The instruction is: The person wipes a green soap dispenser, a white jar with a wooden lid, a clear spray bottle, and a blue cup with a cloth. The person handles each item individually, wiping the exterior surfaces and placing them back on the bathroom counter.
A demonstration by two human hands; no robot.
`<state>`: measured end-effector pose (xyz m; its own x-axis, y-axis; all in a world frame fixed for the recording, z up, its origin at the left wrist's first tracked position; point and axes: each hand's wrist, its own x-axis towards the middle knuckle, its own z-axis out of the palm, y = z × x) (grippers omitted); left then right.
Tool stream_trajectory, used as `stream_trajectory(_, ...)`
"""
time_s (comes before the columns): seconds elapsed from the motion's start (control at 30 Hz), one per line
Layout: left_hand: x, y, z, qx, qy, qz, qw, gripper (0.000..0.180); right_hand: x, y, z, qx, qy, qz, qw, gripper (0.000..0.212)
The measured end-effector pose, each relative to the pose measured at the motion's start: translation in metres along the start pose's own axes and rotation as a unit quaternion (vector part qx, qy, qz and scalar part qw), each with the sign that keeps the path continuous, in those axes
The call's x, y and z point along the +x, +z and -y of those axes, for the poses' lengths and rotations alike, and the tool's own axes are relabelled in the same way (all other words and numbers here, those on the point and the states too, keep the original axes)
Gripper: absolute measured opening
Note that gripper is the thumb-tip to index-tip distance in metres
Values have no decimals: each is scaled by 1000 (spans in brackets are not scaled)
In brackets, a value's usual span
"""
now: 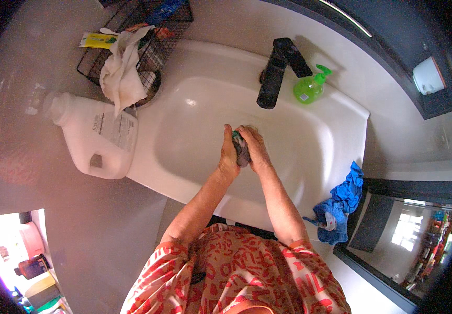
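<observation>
Over the basin of a white sink (194,104), both my hands close in on a small bunched grey cloth (241,150) with a green patch at its top. Its exact kind does not show. My left hand (228,157) presses on it from the left, thumb pointing up. From the other side my right hand (258,150) wraps its fingers over the bundle, hiding part of it. A black faucet (272,78) juts out just beyond my hands, and no running water is visible.
A green soap pump bottle (308,90) stands right of the faucet. Blue cloth (341,201) lies crumpled on the right rim. At left are a translucent white jug (95,138) and a black wire basket (91,65) with a white rag (124,70) draped over it. A cup (428,76) sits upper right.
</observation>
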<state>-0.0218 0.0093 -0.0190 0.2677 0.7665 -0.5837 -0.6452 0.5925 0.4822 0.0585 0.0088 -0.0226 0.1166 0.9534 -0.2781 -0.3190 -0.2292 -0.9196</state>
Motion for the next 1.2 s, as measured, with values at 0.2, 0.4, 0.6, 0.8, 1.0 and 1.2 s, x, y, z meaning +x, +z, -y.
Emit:
stream_trajectory(0.2,-14,-4,-6,9,-64,100,993,50,-14,-11,8,-39,-61,52,996,20)
stream_trajectory(0.4,-31,-8,-19,101,-167,192,962,61,-23,-10,24,46,-91,154,983,22)
stream_trajectory(0.6,-34,1,-45,233,-222,253,912,79,-19,-14,36,-6,-57,188,980,23)
stream_trajectory(0.8,-39,4,-55,367,-192,280,866,31,-24,-2,54,-234,-125,173,949,18)
stream_trajectory(1.0,-31,-4,-43,432,-182,247,848,16,-13,2,39,-288,-153,106,939,30)
stream_trajectory(1.2,-18,0,-26,611,-130,176,761,15,8,-8,9,-354,-141,34,924,33)
